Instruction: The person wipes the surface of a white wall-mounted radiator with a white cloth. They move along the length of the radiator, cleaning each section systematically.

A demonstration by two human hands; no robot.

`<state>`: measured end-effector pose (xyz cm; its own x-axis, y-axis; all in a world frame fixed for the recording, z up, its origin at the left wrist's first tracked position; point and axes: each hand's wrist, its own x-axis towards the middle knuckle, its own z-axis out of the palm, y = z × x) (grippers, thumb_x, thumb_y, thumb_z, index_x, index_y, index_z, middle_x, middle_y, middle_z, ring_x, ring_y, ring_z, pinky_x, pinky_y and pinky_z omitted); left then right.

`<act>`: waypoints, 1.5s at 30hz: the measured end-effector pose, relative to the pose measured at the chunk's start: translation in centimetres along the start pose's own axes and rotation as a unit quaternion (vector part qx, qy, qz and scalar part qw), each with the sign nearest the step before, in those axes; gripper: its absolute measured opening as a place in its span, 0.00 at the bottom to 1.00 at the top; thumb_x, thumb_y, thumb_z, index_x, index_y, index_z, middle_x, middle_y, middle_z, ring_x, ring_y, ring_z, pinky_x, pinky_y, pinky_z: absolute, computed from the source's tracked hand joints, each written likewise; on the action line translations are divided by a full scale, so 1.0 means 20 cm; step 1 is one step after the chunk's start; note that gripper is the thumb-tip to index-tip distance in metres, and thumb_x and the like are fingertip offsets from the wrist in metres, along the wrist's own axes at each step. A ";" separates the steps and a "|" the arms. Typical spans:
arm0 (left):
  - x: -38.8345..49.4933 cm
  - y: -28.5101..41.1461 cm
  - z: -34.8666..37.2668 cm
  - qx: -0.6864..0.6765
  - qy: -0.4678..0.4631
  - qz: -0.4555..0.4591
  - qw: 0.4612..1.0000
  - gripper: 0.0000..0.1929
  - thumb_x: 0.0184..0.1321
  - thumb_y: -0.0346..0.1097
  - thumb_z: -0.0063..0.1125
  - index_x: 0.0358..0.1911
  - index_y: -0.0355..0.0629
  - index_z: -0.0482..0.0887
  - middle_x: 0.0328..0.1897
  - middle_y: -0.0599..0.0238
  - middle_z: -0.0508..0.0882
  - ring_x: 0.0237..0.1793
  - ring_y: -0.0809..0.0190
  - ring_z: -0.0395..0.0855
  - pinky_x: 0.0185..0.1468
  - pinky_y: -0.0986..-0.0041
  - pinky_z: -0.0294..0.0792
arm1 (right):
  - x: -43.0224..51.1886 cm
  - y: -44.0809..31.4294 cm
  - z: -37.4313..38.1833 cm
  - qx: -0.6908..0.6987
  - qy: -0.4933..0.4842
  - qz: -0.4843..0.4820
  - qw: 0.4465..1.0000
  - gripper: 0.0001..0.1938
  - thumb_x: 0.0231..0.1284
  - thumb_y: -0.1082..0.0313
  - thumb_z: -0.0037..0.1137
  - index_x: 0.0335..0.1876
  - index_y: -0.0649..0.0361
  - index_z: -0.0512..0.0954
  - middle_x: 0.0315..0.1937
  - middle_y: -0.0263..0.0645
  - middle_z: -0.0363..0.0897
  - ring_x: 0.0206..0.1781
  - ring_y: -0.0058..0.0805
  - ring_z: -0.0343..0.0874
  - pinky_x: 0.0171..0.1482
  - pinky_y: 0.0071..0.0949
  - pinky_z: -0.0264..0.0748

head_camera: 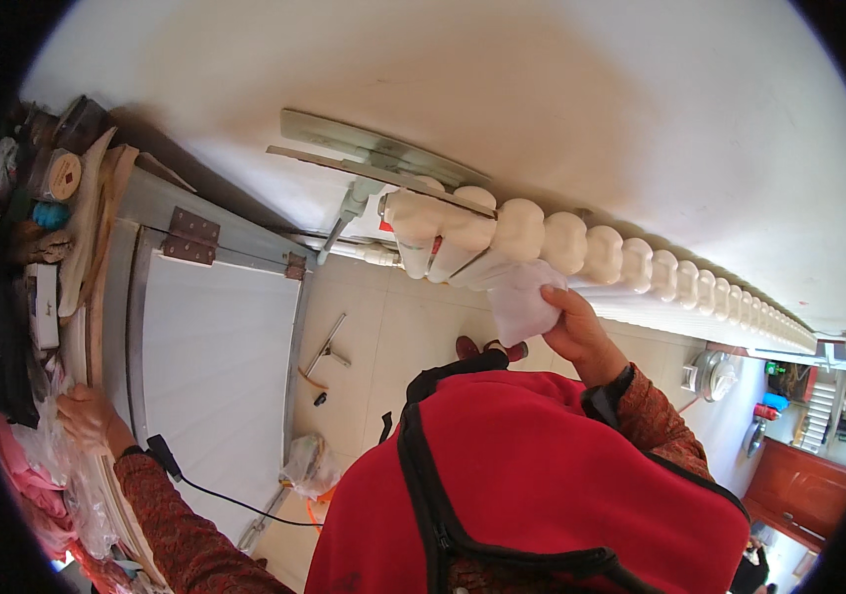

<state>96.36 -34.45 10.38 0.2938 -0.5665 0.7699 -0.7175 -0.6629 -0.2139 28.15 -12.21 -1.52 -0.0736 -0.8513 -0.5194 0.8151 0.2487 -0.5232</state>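
Note:
My right hand (580, 332) pinches a thin white cloth (525, 304), thumb on top. The cloth lies against the side of a cream column radiator (519, 229) that runs along the wall. Over on the left, my left hand (90, 416) rests with curled fingers at the edge of a cluttered cabinet top, touching a crumpled clear plastic bag (89, 512). Its fingertips are partly lost among the plastic, so its grip is unclear. Below that edge is a cabinet door (219, 371) with a white panel, a grey frame and rusty hinges (191, 236).
A grey bracket (378, 160) with two flat bars stands at the radiator's near end. A squeegee (326, 347) lies on the tiled floor. A black cable (245, 507) crosses before the cabinet door, near a filled plastic bag (310, 466). A red-brown door (801, 482) shows far right.

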 end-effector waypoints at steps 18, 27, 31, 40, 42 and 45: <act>0.01 -0.02 0.02 0.019 -0.002 0.011 1.000 0.21 0.65 0.53 0.40 0.45 0.51 0.84 0.45 0.55 0.85 0.46 0.44 0.82 0.51 0.51 0.73 | 0.38 0.30 -0.29 -0.035 0.147 0.043 0.988 0.19 0.74 0.63 0.47 0.62 0.67 0.69 0.58 0.43 0.76 0.60 0.39 0.76 0.61 0.41 0.75; -0.01 0.06 -0.11 0.000 -0.005 0.008 1.000 0.23 0.65 0.52 0.38 0.41 0.42 0.84 0.46 0.49 0.86 0.46 0.43 0.84 0.52 0.52 0.74 | 0.12 0.06 -0.15 0.023 0.037 0.040 0.998 0.23 0.72 0.58 0.47 0.67 0.64 0.67 0.62 0.44 0.75 0.64 0.39 0.75 0.66 0.42 0.70; 0.01 0.06 -0.10 0.010 -0.011 0.006 1.000 0.23 0.65 0.52 0.39 0.41 0.42 0.84 0.45 0.50 0.86 0.45 0.44 0.84 0.52 0.52 0.74 | -0.05 -0.08 -0.08 0.006 -0.026 -0.008 1.000 0.27 0.68 0.59 0.53 0.67 0.65 0.66 0.60 0.47 0.75 0.61 0.43 0.76 0.64 0.42 0.73; 0.00 0.03 -0.09 0.121 -0.036 0.089 0.988 0.23 0.66 0.52 0.39 0.41 0.44 0.85 0.46 0.54 0.86 0.45 0.45 0.84 0.51 0.54 0.75 | -0.17 -0.15 -0.10 -0.050 0.069 -0.094 0.992 0.23 0.67 0.65 0.55 0.63 0.67 0.68 0.57 0.46 0.77 0.58 0.39 0.79 0.60 0.41 0.77; 0.01 0.03 -0.08 0.050 -0.006 0.047 0.998 0.23 0.66 0.52 0.39 0.41 0.45 0.85 0.47 0.54 0.86 0.44 0.45 0.84 0.50 0.54 0.75 | -0.14 -0.10 -0.11 -0.017 0.123 -0.093 0.988 0.20 0.67 0.70 0.52 0.62 0.68 0.70 0.55 0.45 0.78 0.56 0.40 0.80 0.58 0.40 0.79; 0.00 0.01 -0.03 0.027 -0.011 0.006 1.000 0.21 0.65 0.53 0.40 0.42 0.48 0.84 0.45 0.55 0.85 0.46 0.45 0.83 0.50 0.53 0.74 | -0.10 -0.06 -0.12 -0.038 0.108 -0.124 0.986 0.19 0.67 0.70 0.52 0.61 0.68 0.70 0.54 0.45 0.79 0.55 0.39 0.81 0.56 0.40 0.80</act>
<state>95.82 -34.33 10.79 0.2989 -0.5847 0.7542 -0.6859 -0.6810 -0.2562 25.89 -9.63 -1.48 -0.3916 -0.7745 -0.4969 0.7120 0.0870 -0.6968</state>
